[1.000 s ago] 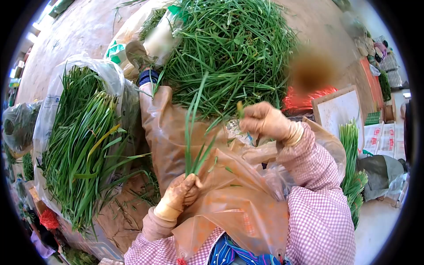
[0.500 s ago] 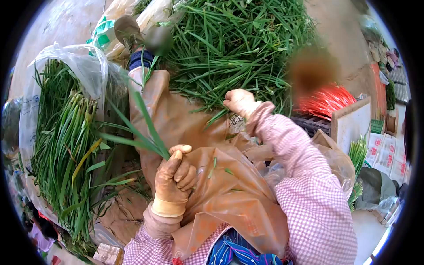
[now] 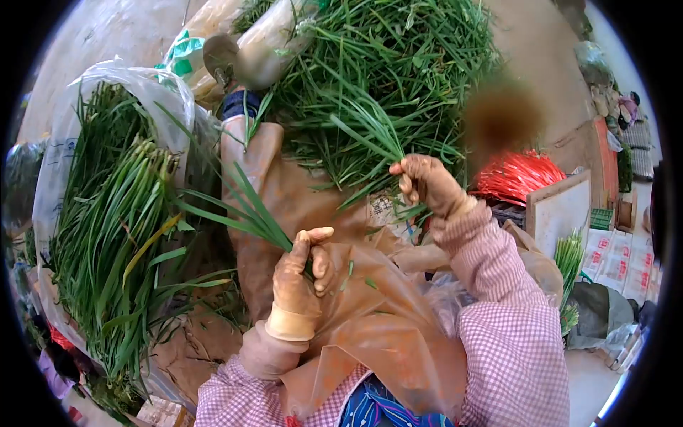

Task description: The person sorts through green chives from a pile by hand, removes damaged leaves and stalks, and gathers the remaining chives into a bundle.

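A blurred brown spot (image 3: 504, 117) hides part of the greens (image 3: 398, 64).

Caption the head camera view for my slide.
Gloved left hand and right hand each grip green stalks above a brown apron, near a leafy heap.

The view is bright and evenly lit, with a cool, daylight look, and the whitest light sits along the lower right rim, where a thin streak burns out. Shadows are soft; the darkest lie between the bag (image 3: 53, 192) and the apron (image 3: 384, 313), and the plastic of both carries pale sheen. A wide-angle lens bows the outer parts, squeezing things at the sides, and black fills the corners in a round vignette. A blurred brown smudge hangs right of the green pile (image 3: 398, 64), and a smaller greyish one covers part of the shoe (image 3: 219, 55). Both hands (image 3: 297, 274) (image 3: 427, 183) look fairly sharp; far items at the right soften.
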The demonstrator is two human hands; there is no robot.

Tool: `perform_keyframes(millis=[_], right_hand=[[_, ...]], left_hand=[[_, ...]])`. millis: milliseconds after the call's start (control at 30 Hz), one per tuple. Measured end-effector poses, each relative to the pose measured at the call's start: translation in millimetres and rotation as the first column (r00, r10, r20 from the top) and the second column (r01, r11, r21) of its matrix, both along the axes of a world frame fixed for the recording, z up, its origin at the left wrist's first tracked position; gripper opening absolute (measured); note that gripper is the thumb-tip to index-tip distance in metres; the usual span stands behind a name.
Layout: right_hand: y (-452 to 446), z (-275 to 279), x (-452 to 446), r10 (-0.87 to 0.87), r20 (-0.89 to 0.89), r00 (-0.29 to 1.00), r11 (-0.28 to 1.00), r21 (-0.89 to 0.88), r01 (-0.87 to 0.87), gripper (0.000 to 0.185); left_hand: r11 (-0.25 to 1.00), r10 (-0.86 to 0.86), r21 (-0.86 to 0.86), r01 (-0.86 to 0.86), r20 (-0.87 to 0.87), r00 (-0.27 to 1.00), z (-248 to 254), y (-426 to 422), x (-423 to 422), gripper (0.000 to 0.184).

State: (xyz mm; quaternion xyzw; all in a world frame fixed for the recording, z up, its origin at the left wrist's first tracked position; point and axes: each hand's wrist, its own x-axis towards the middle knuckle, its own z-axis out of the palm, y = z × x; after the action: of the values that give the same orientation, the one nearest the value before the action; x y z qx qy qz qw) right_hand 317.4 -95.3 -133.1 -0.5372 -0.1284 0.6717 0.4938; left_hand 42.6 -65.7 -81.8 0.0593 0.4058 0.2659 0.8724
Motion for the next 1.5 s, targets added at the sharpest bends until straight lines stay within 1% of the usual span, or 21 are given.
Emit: perform_keyframes(millis=[133,467,500,567,600,667,700,733,800,833,867,933,1100,1167,1267,1300,1333,1400,1433,1467,1500], right_hand=[[-25.3,41.0,-49.7,-0.02,0.278,0.96,0.999,0.034,0.011,0.027],[-66.8,66.5,-145.2,-0.198,0.294,0.935,0.979,0.02,0.201,0.022],[-69.7,65.1,-146.6,-0.148,0.601,0.786,0.986,0.148,0.072,0.016],[-71.4,60.6,-146.8,-0.179,0.953,0.245,0.94,0.239,-0.242,0.016],[-72.6,61.5,-146.7,-0.178,0.951,0.251,0.941,0.239,-0.238,0.016],[-75.5,65.9,-147.9,-0.193,0.968,-0.162,0.863,0.089,-0.497,0.022],[-75.3,70.1,-151.2,-0.173,0.964,-0.201,0.858,0.047,-0.512,0.026],[-73.8,74.1,-153.9,-0.171,0.965,-0.197,0.86,0.049,-0.508,0.026],[-72.1,79.3,-156.9,-0.093,0.994,0.052,0.892,0.106,-0.44,0.024],[-78.2,64.1,-159.9,-0.127,0.788,0.602,0.921,0.32,-0.224,0.021],[-80.3,62.8,-159.1,-0.13,0.788,0.602,0.922,0.32,-0.219,0.021],[-81.5,61.9,-157.3,-0.129,0.159,0.979,0.988,0.108,0.113,0.023],[-79.3,51.4,-160.9,-0.22,0.117,0.969,0.972,0.107,0.208,0.018],[-78.5,48.5,-164.9,-0.353,0.224,0.908,0.935,0.046,0.352,0.011],[-86.1,26.6,-142.6,-0.379,0.137,0.915,0.925,0.026,0.379,0.008],[-86.4,22.9,-130.7,-0.02,0.545,0.838,0.984,-0.139,0.114,0.012],[-88.8,20.2,-129.8,-0.021,0.545,0.838,0.985,-0.134,0.112,0.012],[-95.5,19.6,-134.7,-0.174,0.693,0.699,0.983,0.169,0.077,0.018],[-93.6,34.2,-136.8,-0.189,0.489,0.852,0.977,0.177,0.115,0.027],[-91.0,46.3,-137.9,-0.192,0.487,0.852,0.977,0.18,0.117,0.027],[-88.4,56.9,-138.7,0.001,0.503,0.864,0.987,0.138,-0.081,0.03]], left_hand=[[1.0,-0.006,-0.006,0.006,-0.058,0.998,13.3,-6.7,6.7,0.032],[0.986,0.045,0.167,-0.027,-0.104,0.994,20.2,-36.8,10.1,0.026],[0.977,0.077,0.209,-0.049,-0.129,0.989,21.8,-38.6,12.1,0.024],[0.966,0.103,0.247,-0.073,-0.108,0.989,17.5,-42.7,13.1,0.023],[0.967,0.1,0.246,-0.069,-0.115,0.988,18.2,-43.9,13.4,0.023],[0.938,0.013,0.333,0.093,-0.304,0.953,18.9,-43.2,14.1,0.021],[0.945,-0.006,0.3,0.129,-0.379,0.925,24.3,-41.7,14.4,0.02],[0.945,-0.009,0.299,0.134,-0.384,0.923,23.7,-40.8,12.0,0.02],[0.975,0.041,0.221,0.004,-0.202,0.978,20.6,-37.8,4.5,0.022],[0.965,0.043,0.26,0.018,-0.227,0.973,19.6,-36.8,4.4,0.02],[0.965,0.038,0.26,0.023,-0.228,0.973,20.0,-36.2,3.6,0.02],[0.964,-0.067,0.227,0.141,-0.305,0.95,20.6,-35.7,0.9,0.02],[0.968,-0.164,0.134,0.212,-0.301,0.94,22.5,-35.1,-2.4,0.02],[0.977,-0.087,0.17,0.133,-0.25,0.964,18.5,-37.8,-1.0,0.022],[0.969,0.031,0.248,0.026,-0.223,0.974,17.4,-34.9,0.3,0.017],[0.968,0.033,0.25,0.025,-0.223,0.974,15.4,-33.6,-1.5,0.017],[0.963,-0.015,0.258,0.08,-0.242,0.97,12.0,-32.1,-4.6,0.02],[0.955,-0.063,0.265,0.135,-0.264,0.963,7.7,-31.7,-6.1,0.022],[0.96,-0.064,0.245,0.132,-0.267,0.962,6.3,-32.4,-4.2,0.022],[0.966,-0.068,0.224,0.131,-0.271,0.96,5.7,-33.4,-3.0,0.021],[0.965,-0.098,0.213,0.151,-0.241,0.966,5.5,-34.4,-2.5,0.021]])
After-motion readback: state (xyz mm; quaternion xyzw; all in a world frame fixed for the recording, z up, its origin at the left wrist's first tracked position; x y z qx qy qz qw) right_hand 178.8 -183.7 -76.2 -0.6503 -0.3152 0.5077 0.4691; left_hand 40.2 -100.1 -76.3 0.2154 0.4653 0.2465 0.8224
